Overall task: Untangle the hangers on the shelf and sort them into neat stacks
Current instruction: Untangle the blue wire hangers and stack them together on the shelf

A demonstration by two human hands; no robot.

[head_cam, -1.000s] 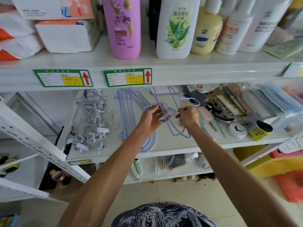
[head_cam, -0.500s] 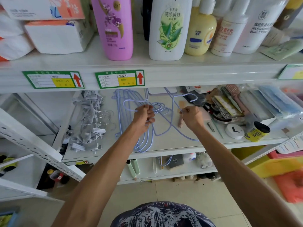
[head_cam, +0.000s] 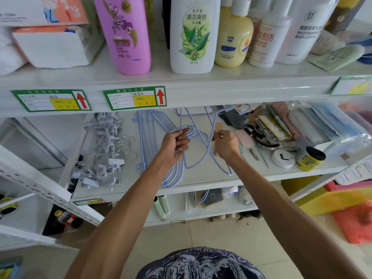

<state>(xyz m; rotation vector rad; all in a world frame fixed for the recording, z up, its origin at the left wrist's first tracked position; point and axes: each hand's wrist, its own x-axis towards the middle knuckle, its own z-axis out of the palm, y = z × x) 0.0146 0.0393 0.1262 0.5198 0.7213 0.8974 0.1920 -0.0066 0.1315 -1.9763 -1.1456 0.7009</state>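
Note:
Several lilac wire hangers (head_cam: pixel 149 137) lie in a loose stack on the white middle shelf (head_cam: pixel 201 178). My left hand (head_cam: pixel 176 144) grips the hooks of some of them, its fingers curled round the wire. Just to the right, my right hand (head_cam: pixel 225 143) pinches the wire of another lilac hanger (head_cam: pixel 211 152), which crosses over the ones in my left hand. A heap of grey clip hangers (head_cam: pixel 104 152) with metal hooks lies at the shelf's left end.
Combs, brushes, a white round case (head_cam: pixel 282 158), a yellow-labelled jar (head_cam: pixel 309 159) and packets crowd the shelf's right end. Bottles and tissue packs stand on the upper shelf (head_cam: pixel 181 85). Small items sit on the lower shelf (head_cam: pixel 201 210). A slanted white upright (head_cam: pixel 40 184) runs at the left.
Both hands have drawn apart a little and nearer the shelf's front edge, pulling the crossed lilac hangers with them. The camera has moved closer.

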